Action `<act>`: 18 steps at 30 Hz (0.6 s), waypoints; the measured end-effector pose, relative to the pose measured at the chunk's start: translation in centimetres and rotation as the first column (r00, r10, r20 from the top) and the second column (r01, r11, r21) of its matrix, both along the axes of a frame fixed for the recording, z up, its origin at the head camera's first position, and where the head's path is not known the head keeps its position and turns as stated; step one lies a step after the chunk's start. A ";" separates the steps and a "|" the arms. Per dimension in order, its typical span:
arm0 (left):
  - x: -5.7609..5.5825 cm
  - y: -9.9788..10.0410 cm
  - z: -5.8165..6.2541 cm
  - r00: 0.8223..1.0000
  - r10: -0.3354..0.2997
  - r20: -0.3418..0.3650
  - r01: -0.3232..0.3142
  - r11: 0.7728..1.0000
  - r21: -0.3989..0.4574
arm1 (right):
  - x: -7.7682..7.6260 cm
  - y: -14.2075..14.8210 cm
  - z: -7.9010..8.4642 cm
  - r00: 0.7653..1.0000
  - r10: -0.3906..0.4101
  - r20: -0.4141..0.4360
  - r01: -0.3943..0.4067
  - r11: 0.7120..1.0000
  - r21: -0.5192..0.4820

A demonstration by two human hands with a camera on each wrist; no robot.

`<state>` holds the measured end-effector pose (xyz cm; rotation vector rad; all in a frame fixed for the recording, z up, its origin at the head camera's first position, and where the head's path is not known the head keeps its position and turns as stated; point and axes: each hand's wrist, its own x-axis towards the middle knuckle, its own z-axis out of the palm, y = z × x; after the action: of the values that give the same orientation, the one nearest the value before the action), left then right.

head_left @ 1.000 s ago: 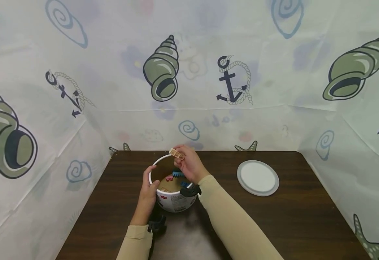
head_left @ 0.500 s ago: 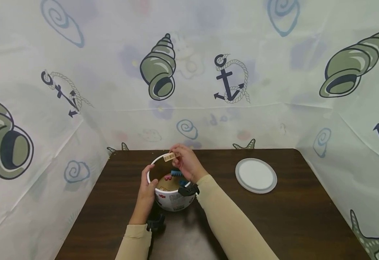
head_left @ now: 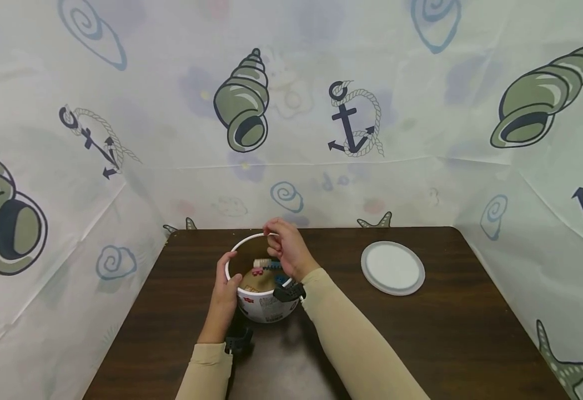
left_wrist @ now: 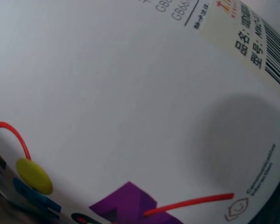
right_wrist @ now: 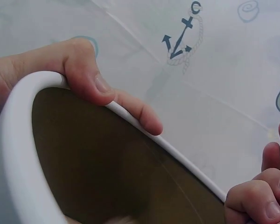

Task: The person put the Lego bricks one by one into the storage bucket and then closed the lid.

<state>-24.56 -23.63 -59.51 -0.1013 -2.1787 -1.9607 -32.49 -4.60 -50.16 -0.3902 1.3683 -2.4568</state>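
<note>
My left hand grips the left rim of a white printed bucket, its thumb bent over the edge, as the right wrist view also shows. Over the bucket's far right rim is my right hand, its fingers loosely curled with nothing between them. Inside the bucket, a beige toy building brick appears beside a blue brick. A small pink brick, another blue piece and a beige piece lie lower in it. The left wrist view shows only the bucket's printed side.
A round white lid lies flat on the dark wooden table, right of the bucket. Pale cloth printed with shells and anchors hangs behind and along both sides. A black camera band sits on the right wrist.
The beige brick that my right hand pinched above the rim has been let go and is now down in the bucket. My left hand has kept its grip on the rim.
</note>
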 end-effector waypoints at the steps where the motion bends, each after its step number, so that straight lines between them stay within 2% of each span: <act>1: 0.0 0.0 0.0 1.000 0.001 0.000 -0.001 1.000 0.002 | 0.0 -0.1 0.0 1.000 -0.001 -0.004 0.001 1.000 -0.001; 13: 0.1 -0.3 0.1 1.000 -0.001 -0.007 0.001 1.000 -0.002 | 0.0 -0.2 0.1 1.000 -0.012 -0.010 0.012 1.000 -0.009; 15: 0.1 -0.3 0.1 1.000 -0.003 -0.009 0.003 1.000 -0.011 | 0.2 -0.3 0.0 0.997 -0.050 -0.051 0.050 0.999 0.006; 18: 0.2 -0.4 0.1 1.000 0.000 -0.007 0.000 1.000 -0.013 | 0.7 -0.5 0.0 0.978 -0.115 -0.175 0.129 0.989 0.073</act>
<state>-24.36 -24.05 -59.46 -0.1104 -2.1874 -1.9432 -31.81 -5.06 -50.12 -0.5210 1.6044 -2.5016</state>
